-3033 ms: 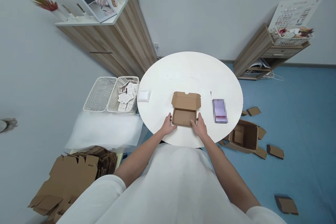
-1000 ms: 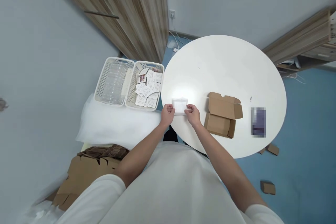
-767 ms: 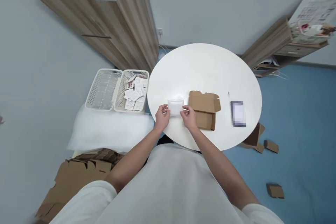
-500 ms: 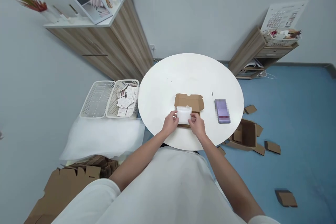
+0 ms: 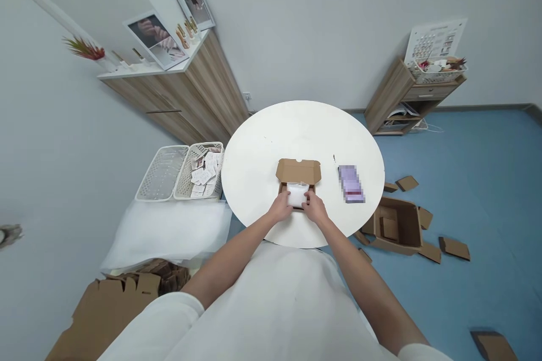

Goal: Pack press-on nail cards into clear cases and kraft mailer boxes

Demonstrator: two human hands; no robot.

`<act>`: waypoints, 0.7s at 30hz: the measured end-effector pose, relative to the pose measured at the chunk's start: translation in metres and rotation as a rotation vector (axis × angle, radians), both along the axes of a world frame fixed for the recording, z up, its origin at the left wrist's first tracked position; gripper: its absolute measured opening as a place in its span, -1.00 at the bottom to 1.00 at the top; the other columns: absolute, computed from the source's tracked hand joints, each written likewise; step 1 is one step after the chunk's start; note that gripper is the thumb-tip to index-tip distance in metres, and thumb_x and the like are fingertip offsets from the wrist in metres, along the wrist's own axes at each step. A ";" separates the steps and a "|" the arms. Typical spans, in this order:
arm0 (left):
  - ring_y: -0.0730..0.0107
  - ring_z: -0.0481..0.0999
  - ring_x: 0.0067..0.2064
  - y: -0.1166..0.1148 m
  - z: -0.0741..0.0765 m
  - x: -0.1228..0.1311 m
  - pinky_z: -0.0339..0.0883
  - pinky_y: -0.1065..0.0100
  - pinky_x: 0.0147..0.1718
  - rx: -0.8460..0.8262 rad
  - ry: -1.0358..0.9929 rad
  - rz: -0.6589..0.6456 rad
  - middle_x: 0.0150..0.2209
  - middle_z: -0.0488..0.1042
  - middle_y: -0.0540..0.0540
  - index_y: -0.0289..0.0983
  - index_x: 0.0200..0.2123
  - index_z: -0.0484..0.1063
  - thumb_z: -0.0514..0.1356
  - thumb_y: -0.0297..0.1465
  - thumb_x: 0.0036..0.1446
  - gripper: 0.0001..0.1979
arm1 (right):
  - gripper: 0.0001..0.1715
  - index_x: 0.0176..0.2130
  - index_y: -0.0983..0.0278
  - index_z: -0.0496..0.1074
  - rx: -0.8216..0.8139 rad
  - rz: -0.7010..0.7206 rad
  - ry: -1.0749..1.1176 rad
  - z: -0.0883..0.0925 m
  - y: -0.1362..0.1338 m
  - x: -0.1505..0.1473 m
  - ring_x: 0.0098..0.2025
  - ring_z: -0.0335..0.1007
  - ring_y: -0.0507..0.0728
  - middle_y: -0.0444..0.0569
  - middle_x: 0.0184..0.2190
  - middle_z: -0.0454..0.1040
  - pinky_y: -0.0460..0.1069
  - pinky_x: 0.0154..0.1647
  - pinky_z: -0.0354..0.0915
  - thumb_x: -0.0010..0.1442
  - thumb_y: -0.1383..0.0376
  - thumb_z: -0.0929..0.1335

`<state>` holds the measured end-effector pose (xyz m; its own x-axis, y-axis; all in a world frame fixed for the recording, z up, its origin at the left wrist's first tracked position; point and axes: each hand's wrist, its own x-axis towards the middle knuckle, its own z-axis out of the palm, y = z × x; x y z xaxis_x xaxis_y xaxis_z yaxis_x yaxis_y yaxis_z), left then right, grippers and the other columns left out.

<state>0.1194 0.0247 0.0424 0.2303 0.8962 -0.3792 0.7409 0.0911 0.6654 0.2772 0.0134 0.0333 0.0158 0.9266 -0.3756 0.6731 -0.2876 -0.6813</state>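
An open cardboard box [image 5: 298, 171] sits on the round white table [image 5: 254, 146], its lid folded back toward the far side. A white wrapped packet [image 5: 297, 196] lies within the box's opening. My left hand [image 5: 281, 206] grips the packet's left edge with fingers closed. On the right edge of the same packet, my right hand [image 5: 314, 206] is closed in a pinch. To the right on the table rests a purple item [image 5: 351, 184], blurred by pixels.
Two white baskets [image 5: 178, 172] stand left of the table, above white sheets [image 5: 169, 231]. Flat cardboard [image 5: 105, 310] is at lower left. A large open carton [image 5: 398, 225] and several small boxes lie on the floor at right.
Both hands have lowered the white packet into the box opening; it was held over the box before. The camera view has shifted slightly.
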 end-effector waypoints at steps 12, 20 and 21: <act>0.06 0.23 0.10 -0.005 -0.007 0.007 0.18 0.20 -0.01 0.007 0.048 -0.089 0.08 0.23 -0.30 -0.37 -0.08 0.30 0.11 -0.54 -0.13 -0.56 | -0.56 -0.06 0.31 0.29 0.059 0.153 -0.055 0.003 -0.002 0.001 -0.05 0.32 0.19 0.10 -0.06 0.37 0.04 -0.06 0.21 0.00 0.36 0.28; 0.15 0.17 0.15 0.030 -0.003 -0.030 0.07 0.20 0.08 0.120 -0.203 0.323 0.17 0.10 -0.27 -0.31 0.14 0.05 0.06 -0.38 0.04 -0.44 | -0.45 -0.07 0.22 0.30 0.102 -0.397 0.286 0.003 0.032 0.053 -0.05 0.32 0.19 0.06 -0.04 0.37 0.06 -0.10 0.28 -0.01 0.01 0.29; 0.15 0.20 0.13 0.038 -0.003 -0.035 0.10 0.20 0.06 0.035 -0.257 0.394 0.18 0.09 -0.28 -0.31 0.16 0.01 0.04 -0.32 0.07 -0.43 | -0.41 -0.05 0.22 0.29 0.028 -0.473 0.371 0.001 0.037 0.058 -0.02 0.31 0.19 0.07 -0.01 0.34 0.06 -0.13 0.29 0.01 -0.06 0.25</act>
<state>0.0846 0.0626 0.0396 -0.0474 0.9454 -0.3223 0.4654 0.3064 0.8304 0.3350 0.0509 0.0348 0.3009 0.8608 -0.4104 0.1925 -0.4764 -0.8579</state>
